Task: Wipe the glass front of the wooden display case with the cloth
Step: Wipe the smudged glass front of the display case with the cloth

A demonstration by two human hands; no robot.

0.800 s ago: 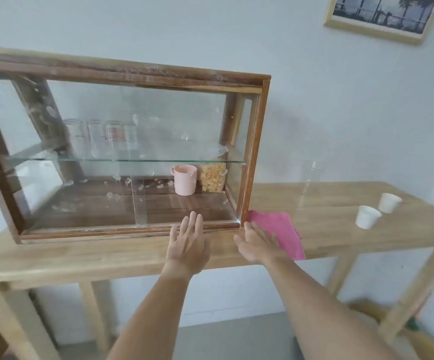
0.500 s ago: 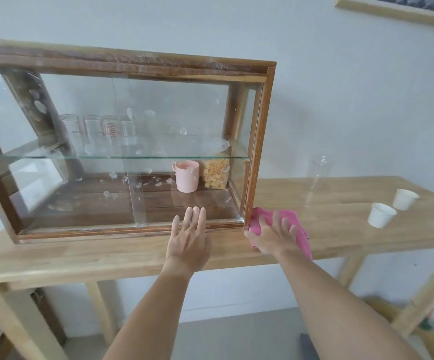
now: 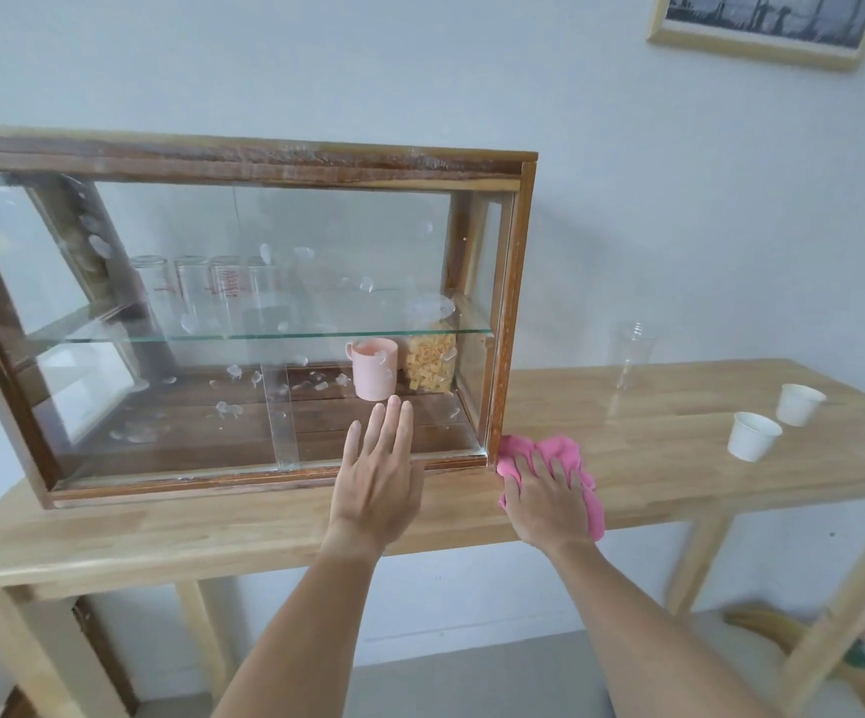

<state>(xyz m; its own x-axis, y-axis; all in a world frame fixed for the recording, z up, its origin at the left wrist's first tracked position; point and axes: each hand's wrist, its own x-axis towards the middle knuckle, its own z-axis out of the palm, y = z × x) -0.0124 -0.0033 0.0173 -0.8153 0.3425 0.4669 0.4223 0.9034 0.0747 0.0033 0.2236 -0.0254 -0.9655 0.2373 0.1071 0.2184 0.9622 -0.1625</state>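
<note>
A wooden display case (image 3: 264, 163) stands on the left of a wooden table (image 3: 679, 406). Its glass front (image 3: 316, 251) is dotted with white smudges. Inside are several clear glasses, a pink mug and a jar of pasta. A pink cloth (image 3: 570, 450) lies bunched on the table just right of the case's lower right corner. My right hand (image 3: 544, 497) presses down on the cloth with fingers curling into it. My left hand (image 3: 378, 474) is flat, fingers together, at the lower edge of the glass.
Two white paper cups (image 3: 754, 435) (image 3: 798, 404) and a clear plastic cup (image 3: 632, 355) stand on the right part of the table. A framed picture (image 3: 761, 23) hangs on the wall above. The table's front edge is just below my hands.
My right hand has moved right onto the pink cloth and bunched it under the fingers. My left hand stayed near the case's lower edge.
</note>
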